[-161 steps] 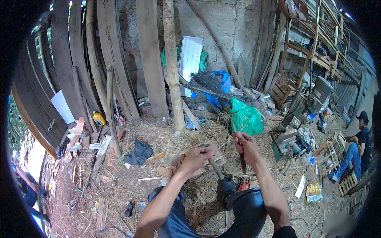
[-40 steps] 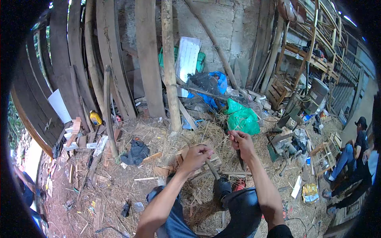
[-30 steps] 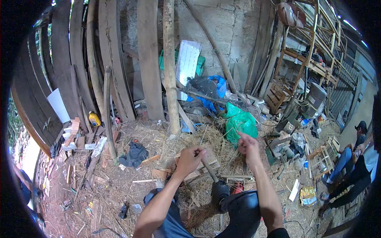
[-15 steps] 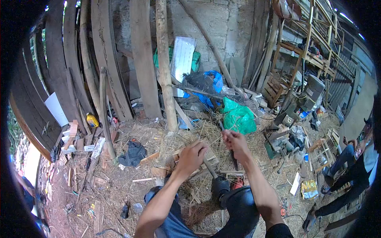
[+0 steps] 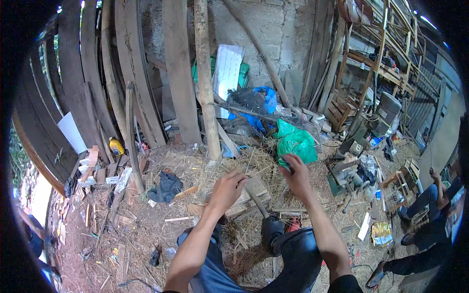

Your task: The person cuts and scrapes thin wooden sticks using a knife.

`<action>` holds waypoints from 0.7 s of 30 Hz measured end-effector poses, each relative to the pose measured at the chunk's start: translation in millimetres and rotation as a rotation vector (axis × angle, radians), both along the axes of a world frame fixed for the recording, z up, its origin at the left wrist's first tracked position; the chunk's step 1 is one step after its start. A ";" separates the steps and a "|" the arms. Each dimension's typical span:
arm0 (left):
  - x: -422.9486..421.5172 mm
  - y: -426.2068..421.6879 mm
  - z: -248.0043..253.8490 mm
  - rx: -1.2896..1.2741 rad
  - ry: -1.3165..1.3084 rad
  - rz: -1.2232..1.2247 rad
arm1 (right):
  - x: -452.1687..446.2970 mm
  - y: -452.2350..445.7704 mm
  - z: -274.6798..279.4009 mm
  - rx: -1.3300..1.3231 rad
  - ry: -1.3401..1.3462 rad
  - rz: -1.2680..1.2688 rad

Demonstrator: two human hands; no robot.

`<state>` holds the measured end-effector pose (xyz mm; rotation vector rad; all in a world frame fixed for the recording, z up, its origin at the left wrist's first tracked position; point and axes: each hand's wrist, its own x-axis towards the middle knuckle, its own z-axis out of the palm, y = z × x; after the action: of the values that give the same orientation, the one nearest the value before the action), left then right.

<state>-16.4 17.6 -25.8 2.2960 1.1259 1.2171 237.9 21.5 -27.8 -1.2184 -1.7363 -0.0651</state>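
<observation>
My left hand (image 5: 228,190) is closed in a pinch, with a thin, pale strip that looks like split wood or straw at its fingertips. To its right, my right hand (image 5: 297,178) is curled around a dark object (image 5: 291,169), mostly hidden by the fingers; I cannot tell its kind. Between and below the hands, a wooden block (image 5: 257,185) lies on the straw-covered ground. A round wooden stick (image 5: 259,206) slants from the block towards a black object between my knees.
A green plastic bag (image 5: 297,144) lies just beyond my right hand. A wooden post (image 5: 204,83) stands ahead. Black cloth (image 5: 166,187) lies to the left. A bench vise (image 5: 359,180) and scrap are at right, near another person's legs (image 5: 415,244).
My right hand has risen slightly and turned; the long dark shape seen below it before no longer shows there. My left hand has shifted slightly left and keeps its pinch.
</observation>
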 end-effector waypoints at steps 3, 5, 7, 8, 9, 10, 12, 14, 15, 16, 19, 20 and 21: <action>-2.7 0.8 1.1 0.003 -0.012 -0.006 | -10.6 -15.1 15.5 -0.182 -0.085 0.009; -4.7 1.3 1.5 -0.005 -0.037 -0.011 | -9.5 -16.6 15.2 -0.204 -0.152 -0.016; -6.1 2.6 2.0 0.014 -0.031 -0.049 | -3.8 -16.2 12.7 -0.203 -0.166 -0.010; -6.5 1.9 1.9 0.014 -0.032 -0.049 | 0.6 -14.4 8.1 -0.202 -0.167 -0.010; -7.2 -1.6 5.6 -0.023 -0.007 -0.032 | 3.4 -13.1 4.8 -0.176 -0.210 -0.013; -8.0 -4.0 8.3 -0.061 0.018 -0.015 | 5.3 -11.7 1.5 -0.151 -0.253 -0.015; -9.1 -5.3 10.5 -0.091 0.036 0.015 | 6.3 -12.5 -1.3 -0.132 -0.230 0.006; -7.7 -5.0 9.5 -0.118 0.052 0.043 | 3.9 -14.2 1.2 -0.110 -0.208 0.025; -6.2 -5.1 8.3 -0.073 0.097 0.063 | 1.2 -14.7 2.3 -0.111 -0.197 0.039; -4.3 -5.6 6.5 -0.030 0.144 0.083 | -2.0 -15.7 2.9 -0.114 -0.186 0.054; 9.8 -6.1 -2.0 0.098 0.078 0.088 | -15.7 -18.2 4.9 -0.189 -0.199 0.113; 12.1 -6.9 -3.6 0.094 0.078 0.090 | -20.0 -17.2 2.0 -0.193 -0.200 0.115; 14.4 -10.9 4.5 0.029 0.076 0.067 | -24.2 -15.7 -0.6 -0.197 -0.175 0.165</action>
<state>-2.0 6.7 -21.2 2.3614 1.2291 1.1864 213.8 5.8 -28.4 -1.2344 -2.0288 0.1027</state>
